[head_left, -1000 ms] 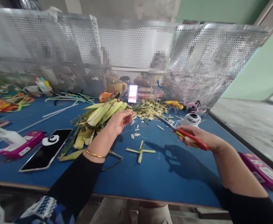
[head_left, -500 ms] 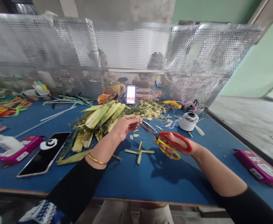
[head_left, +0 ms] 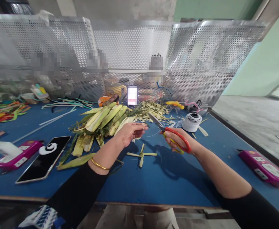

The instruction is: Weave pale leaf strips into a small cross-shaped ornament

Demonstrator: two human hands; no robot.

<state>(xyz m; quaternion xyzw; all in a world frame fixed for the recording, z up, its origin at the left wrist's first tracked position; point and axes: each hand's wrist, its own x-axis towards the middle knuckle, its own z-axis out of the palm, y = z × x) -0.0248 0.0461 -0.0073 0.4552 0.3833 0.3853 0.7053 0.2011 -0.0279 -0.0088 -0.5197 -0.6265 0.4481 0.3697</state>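
My right hand (head_left: 177, 139) grips a pair of scissors (head_left: 158, 122) with red and yellow handles. The blades look closed and point up and to the left, a little apart from my left fingers. My left hand (head_left: 131, 132) is closed in a pinch, and whatever it holds is too small to make out. Below, a small cross of pale husk strips (head_left: 141, 155) lies flat on the blue table (head_left: 134, 187). Just left of my left hand lies a pile of green and yellowish corn husks (head_left: 103, 119).
Husk scraps (head_left: 153, 109) lie behind my hands. To the right stand a spool of white thread (head_left: 192, 122) and a magenta box (head_left: 263, 167). A phone (head_left: 44, 159) and another magenta box (head_left: 19, 154) lie left. A perforated metal screen (head_left: 134, 41) closes off the back, with people behind.
The scissors have drawn away from my left fingertips, and their handles have come together. My left hand stays pinched in nearly the same place.
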